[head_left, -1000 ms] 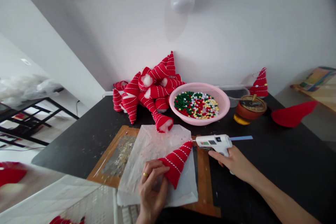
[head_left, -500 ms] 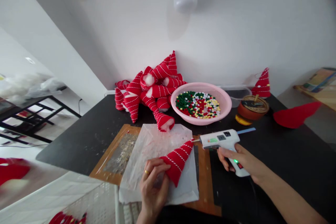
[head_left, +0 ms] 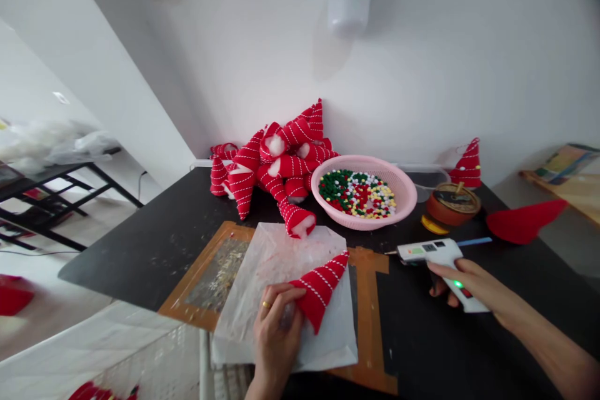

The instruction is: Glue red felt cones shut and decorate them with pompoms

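In the head view, the person's left hand (head_left: 279,331), lower centre, is closed on the left end of a red striped cone (head_left: 321,290) lying on a white sheet (head_left: 276,256), while the right hand (head_left: 473,287), lower right, grips a glue gun (head_left: 434,252) whose nozzle (head_left: 391,253) stands apart from the cone. The step appears to be glue work on the cone; the next move likely calls for a steady left hold and care around the nozzle.
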{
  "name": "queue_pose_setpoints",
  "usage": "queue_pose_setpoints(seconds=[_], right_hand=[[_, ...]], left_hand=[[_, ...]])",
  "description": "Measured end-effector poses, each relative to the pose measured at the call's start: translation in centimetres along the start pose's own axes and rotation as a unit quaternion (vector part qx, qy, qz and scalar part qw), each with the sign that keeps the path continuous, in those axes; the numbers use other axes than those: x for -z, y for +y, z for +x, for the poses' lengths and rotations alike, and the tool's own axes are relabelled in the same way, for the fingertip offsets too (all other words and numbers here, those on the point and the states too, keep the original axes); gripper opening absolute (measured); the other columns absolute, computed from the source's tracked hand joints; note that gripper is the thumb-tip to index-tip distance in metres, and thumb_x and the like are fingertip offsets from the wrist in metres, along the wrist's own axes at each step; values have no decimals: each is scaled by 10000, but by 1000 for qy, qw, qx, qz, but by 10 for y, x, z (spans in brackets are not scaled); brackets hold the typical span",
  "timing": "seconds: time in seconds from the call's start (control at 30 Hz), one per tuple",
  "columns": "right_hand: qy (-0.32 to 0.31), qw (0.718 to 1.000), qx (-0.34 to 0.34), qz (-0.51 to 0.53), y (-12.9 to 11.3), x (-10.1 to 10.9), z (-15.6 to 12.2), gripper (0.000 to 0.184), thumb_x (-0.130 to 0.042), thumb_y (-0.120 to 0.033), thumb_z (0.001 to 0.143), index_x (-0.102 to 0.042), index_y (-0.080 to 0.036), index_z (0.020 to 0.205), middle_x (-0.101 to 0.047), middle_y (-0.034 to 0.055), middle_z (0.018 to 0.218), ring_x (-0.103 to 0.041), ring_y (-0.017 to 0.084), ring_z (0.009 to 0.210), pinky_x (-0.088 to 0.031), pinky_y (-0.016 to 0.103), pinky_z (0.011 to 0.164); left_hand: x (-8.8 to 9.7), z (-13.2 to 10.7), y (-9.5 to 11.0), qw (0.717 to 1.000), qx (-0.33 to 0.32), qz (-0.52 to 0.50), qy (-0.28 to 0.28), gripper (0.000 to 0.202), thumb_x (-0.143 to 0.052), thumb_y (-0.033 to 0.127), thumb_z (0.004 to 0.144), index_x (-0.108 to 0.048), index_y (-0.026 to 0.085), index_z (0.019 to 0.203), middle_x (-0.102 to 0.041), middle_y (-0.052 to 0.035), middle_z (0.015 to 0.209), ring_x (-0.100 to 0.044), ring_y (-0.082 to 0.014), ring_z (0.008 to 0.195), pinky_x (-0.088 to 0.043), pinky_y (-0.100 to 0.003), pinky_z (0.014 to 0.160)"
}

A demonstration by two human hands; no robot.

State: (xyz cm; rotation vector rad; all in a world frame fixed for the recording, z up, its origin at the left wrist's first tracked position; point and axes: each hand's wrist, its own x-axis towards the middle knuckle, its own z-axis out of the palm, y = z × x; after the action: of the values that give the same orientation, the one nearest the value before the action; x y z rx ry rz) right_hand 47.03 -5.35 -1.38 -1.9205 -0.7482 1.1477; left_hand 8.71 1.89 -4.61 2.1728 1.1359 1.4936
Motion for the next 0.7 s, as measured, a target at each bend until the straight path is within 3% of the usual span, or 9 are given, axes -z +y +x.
queue_pose_setpoints(seconds=[0.1, 0.17, 0.27, 0.33, 0.43, 0.5, 0.57, 0.63, 0.7], right_hand=[[20, 990, 35, -135, 6, 12, 13, 489, -735, -661, 736, -548, -233, 590, -656, 64, 524, -635, 227, 500, -452, 313, 470], [32, 965, 48, -256, 6, 23, 18, 560, -720, -706, 726, -489, -245, 508, -611, 42, 484, -614, 234, 466, -406, 322, 462], [35, 924, 19, -381, -1, 34, 16, 580, -651, -725, 784, -541, -234, 495, -621, 45, 490, -591, 240, 404, -366, 341, 482], [66, 898, 41, -433, -14, 36, 10, 564, -631, -709, 810, -583, -232, 513, -642, 57, 526, -608, 253, 440, -337, 334, 492], [130, 867, 163, -452, -49, 30, 1, 515, -580, -663, 874, -595, -238, 584, -618, 33, 543, -601, 233, 519, -324, 306, 502], [112, 863, 258, -420, -83, 20, 0, 442, -517, -604, 945, -638, -239, 726, -618, 3, 574, -591, 201, 541, -387, 292, 538], [82, 841, 336, -417, -120, 6, 8, 337, -502, -491, 994, -686, -232, 881, -724, 23, 792, -662, 197, 704, -466, 280, 645], [64, 771, 332, -540, -153, -10, 28, 262, -477, -343, 1024, -710, -235, 971, -750, 32, 1042, -691, 201, 911, -492, 284, 788], [45, 748, 296, -592, -174, -26, 56, 183, -575, -249, 972, -734, -220, 886, -757, 44, 1007, -697, 235, 938, -504, 315, 792]], left_hand=[[0, -1, -4, 1000, -2, 9, 6, 193, -585, 118, 878, -733, 231, 926, -679, -39, 916, -674, -180, 842, -562, -281, 742], [-1, -3, -8, 1000, -1, 18, 12, 176, -593, 139, 883, -737, 235, 917, -674, -39, 918, -676, -183, 847, -564, -281, 747], [-1, -9, -15, 999, -3, 32, 16, 153, -609, 159, 892, -734, 241, 928, -662, -39, 938, -674, -180, 867, -567, -275, 767], [-1, -12, -19, 999, -11, 37, 18, 151, -613, 155, 895, -727, 240, 945, -649, -40, 950, -671, -171, 866, -567, -260, 762], [-1, -14, -21, 999, -27, 43, 16, 160, -608, 143, 899, -718, 236, 967, -635, -45, 967, -666, -159, 854, -563, -238, 737], [-1, -13, -20, 998, -38, 49, 3, 174, -604, 133, 902, -717, 240, 978, -639, -45, 970, -664, -159, 855, -558, -239, 739], [-1, -10, -19, 997, -54, 50, -9, 187, -597, 124, 904, -718, 243, 981, -646, -41, 958, -660, -162, 855, -553, -247, 747], [-1, -8, -19, 997, -66, 49, -16, 193, -589, 120, 905, -719, 243, 978, -651, -38, 944, -655, -166, 852, -549, -254, 751], [-1, -6, -19, 996, -74, 47, -19, 201, -578, 117, 908, -719, 244, 974, -652, -39, 938, -650, -168, 850, -548, -258, 752]])
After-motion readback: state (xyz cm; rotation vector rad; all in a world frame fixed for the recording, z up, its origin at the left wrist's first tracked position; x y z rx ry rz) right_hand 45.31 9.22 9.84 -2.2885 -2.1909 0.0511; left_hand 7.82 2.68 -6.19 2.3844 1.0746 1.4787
